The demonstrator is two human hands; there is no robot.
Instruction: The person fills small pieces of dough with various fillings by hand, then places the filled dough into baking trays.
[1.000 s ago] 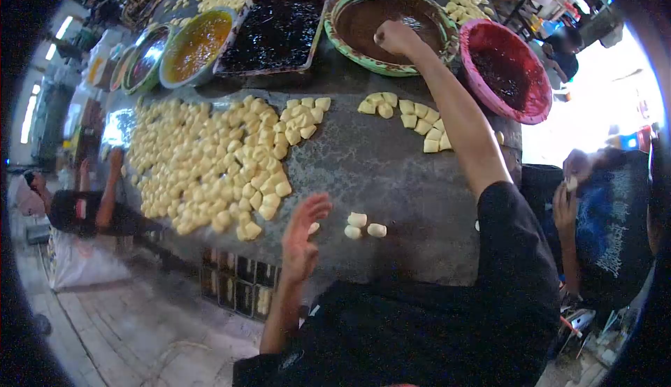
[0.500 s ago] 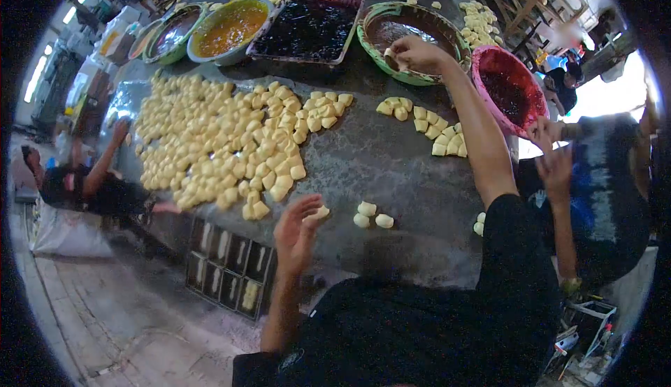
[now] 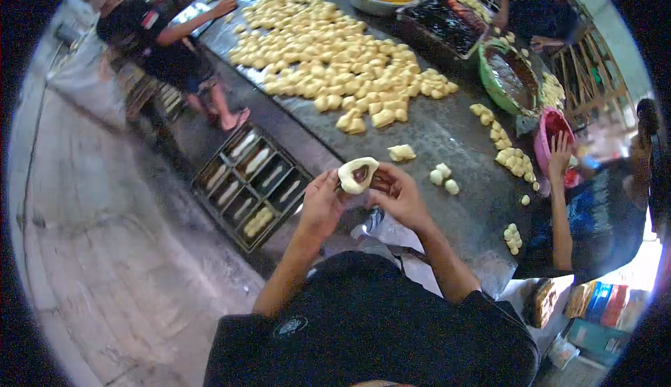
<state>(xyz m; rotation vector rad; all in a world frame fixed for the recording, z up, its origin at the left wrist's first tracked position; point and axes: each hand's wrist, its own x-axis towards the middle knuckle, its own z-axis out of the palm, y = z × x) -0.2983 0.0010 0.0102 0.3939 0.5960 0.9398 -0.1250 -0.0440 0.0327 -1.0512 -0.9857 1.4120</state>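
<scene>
A flattened piece of dough [image 3: 347, 179] with brown filling in its middle is held in front of me, between both hands. My left hand [image 3: 322, 204] grips its left side, fingers closed on the edge. On the opposite side, my right hand [image 3: 400, 193] pinches the dough with fingers curled; some fingertips are hidden. Just beyond, a loose dough piece [image 3: 401, 153] lies on the dark table [image 3: 447, 125]. Small finished-looking dough balls [image 3: 444, 177] sit in a cluster to its right. A large spread of dough pieces [image 3: 335, 59] covers the table further back.
A green bowl [image 3: 487, 72] of brown filling, a pink bowl [image 3: 542, 142] and a tray of dark filling [image 3: 467, 53] stand along the far side. Below the table's left edge is a sectioned baking pan [image 3: 231, 209]. Co-workers stand left, right and at the back.
My right hand has come back from the green bowl to meet my left hand. The dough between them now carries brown filling. My view has turned left and downward.
</scene>
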